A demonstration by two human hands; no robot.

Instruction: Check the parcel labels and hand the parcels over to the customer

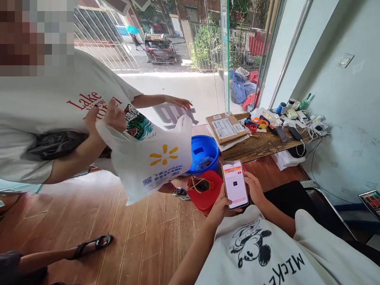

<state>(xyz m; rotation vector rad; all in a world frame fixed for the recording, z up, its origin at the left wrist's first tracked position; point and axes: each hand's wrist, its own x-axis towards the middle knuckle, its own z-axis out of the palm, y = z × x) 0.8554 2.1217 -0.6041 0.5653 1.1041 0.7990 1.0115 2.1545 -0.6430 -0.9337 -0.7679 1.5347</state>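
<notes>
Both my hands hold a smartphone [235, 185] upright over my lap, its lit screen white with an orange band on top. My left hand [219, 209] grips its lower left edge from below. My right hand [254, 189] wraps the right edge. I wear a white printed T-shirt [261, 253]. To the left a standing person in a white T-shirt holds up a white plastic bag [154, 158] with a yellow star logo, one hand [102, 118] pinching its top, the other hand [179, 103] stretched out above it.
A blue basin [204, 152] and a red lid [208, 192] lie on the wooden floor ahead. A low wooden table [261, 144] carries a cardboard parcel [225, 127], tape rolls, chargers and cables. A black chair [297, 198] stands at right. A sandalled foot [95, 243] is at lower left.
</notes>
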